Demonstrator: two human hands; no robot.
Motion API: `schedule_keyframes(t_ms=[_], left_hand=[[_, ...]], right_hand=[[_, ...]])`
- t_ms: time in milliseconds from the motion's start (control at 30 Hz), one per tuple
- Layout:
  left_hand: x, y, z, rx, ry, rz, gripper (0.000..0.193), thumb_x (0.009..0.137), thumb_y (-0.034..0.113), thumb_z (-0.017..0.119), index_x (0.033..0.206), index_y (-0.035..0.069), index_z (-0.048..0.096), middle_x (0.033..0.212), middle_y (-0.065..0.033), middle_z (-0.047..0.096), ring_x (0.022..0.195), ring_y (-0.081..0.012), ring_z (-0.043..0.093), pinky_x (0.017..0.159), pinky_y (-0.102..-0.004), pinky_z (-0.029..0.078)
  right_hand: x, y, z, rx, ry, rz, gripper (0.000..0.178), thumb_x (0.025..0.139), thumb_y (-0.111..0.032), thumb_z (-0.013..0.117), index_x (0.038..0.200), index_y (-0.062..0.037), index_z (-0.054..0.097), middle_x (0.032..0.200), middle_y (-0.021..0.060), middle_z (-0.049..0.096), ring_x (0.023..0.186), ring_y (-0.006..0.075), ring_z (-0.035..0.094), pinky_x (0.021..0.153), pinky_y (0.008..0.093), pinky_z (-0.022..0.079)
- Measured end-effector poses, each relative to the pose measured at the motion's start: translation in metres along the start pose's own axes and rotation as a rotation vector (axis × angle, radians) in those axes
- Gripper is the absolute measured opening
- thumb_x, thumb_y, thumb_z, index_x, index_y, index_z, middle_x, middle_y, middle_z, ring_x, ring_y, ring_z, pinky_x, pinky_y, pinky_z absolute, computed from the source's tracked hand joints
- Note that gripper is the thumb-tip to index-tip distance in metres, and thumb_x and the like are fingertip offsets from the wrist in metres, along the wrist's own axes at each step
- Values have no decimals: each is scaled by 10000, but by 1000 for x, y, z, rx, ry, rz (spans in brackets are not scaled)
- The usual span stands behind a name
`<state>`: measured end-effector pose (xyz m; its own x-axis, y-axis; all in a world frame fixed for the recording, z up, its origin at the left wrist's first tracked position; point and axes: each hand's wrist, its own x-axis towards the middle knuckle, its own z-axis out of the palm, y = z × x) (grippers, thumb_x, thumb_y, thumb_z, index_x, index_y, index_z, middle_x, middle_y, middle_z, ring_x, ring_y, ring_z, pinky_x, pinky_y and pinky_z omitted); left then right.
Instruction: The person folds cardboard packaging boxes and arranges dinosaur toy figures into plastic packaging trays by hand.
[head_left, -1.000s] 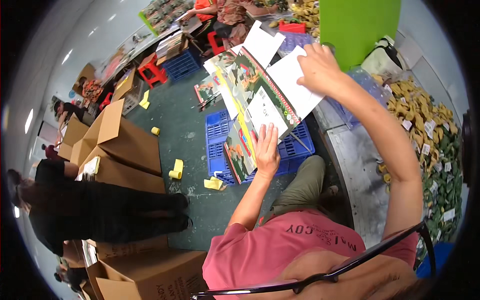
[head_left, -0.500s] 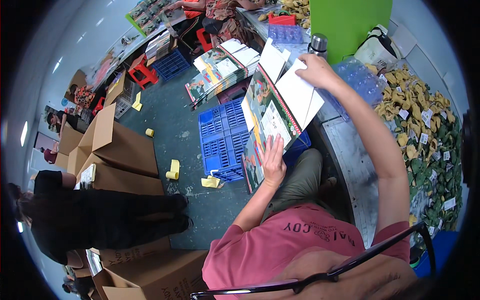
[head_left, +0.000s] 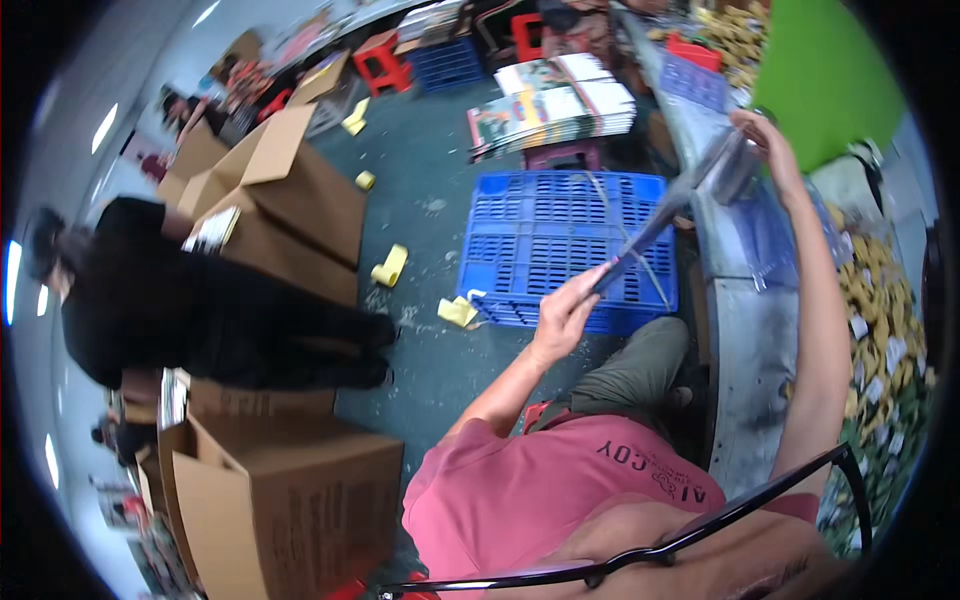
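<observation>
Holding probable card (head_left: 662, 220), left hand (head_left: 566, 318) low, right hand (head_left: 768, 145) outstretched

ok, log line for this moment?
left hand: holds thin greyish flat panel, edge-on; right hand: at its far end; blue slatted plastic crate: beneath

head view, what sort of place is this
Probably a packing workshop or small factory: large open cardboard boxes stand on the floor, with a stack of printed card packaging and heaps of small yellow and green pieces.
</observation>
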<state>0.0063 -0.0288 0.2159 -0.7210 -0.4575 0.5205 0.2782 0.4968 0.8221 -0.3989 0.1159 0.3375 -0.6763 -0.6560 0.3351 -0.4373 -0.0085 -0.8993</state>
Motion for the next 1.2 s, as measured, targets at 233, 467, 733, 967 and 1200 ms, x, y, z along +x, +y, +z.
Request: schedule_keyframes(t_ms=[233,467,733,967,1200], left_hand=[[16,-37,-72,-277,152,-252,365,918,43,716,1272,-25,658,1121,-55,711,1014,-124,638,918,-295,514],[54,-38,-87,222,324,-239,410,1052,221,512,1385,-19,494,1158,-224,680,1059,-335,671,916,-405,502],[75,-61,-69,89,322,-94,549,1100,435,386,1402,-21,435,1338,-230,575,1229,-352,563,1066,-413,398],[85,-62,-52,-44,-123,-99,606,1081,562,352,1196,2,552,1129,-95,580,1067,-214,526,977,-363,423],[96,-79,11,-391,-344,-154,907,1010,714,342,1580,11,300,1613,-153,337,1514,-261,262,1241,-384,181]], right_hand=[[-40,-26,18,-744,235,-478,350,894,-186,777,1156,15,659,1192,138,652,1143,254,606,1012,368,452],[-103,-101,58,-640,356,-713,304,811,-84,838,996,6,615,995,114,630,964,309,594,894,379,467],[-148,-180,77,-973,341,-1022,284,862,-151,796,1058,-14,642,1013,95,734,945,288,685,863,360,436],[-152,-165,84,-595,-150,-657,152,873,-140,749,877,-44,630,771,144,644,686,330,637,628,402,470],[-172,-116,141,-461,-389,-534,228,871,-226,753,866,-63,594,706,131,664,661,349,675,589,466,490]])
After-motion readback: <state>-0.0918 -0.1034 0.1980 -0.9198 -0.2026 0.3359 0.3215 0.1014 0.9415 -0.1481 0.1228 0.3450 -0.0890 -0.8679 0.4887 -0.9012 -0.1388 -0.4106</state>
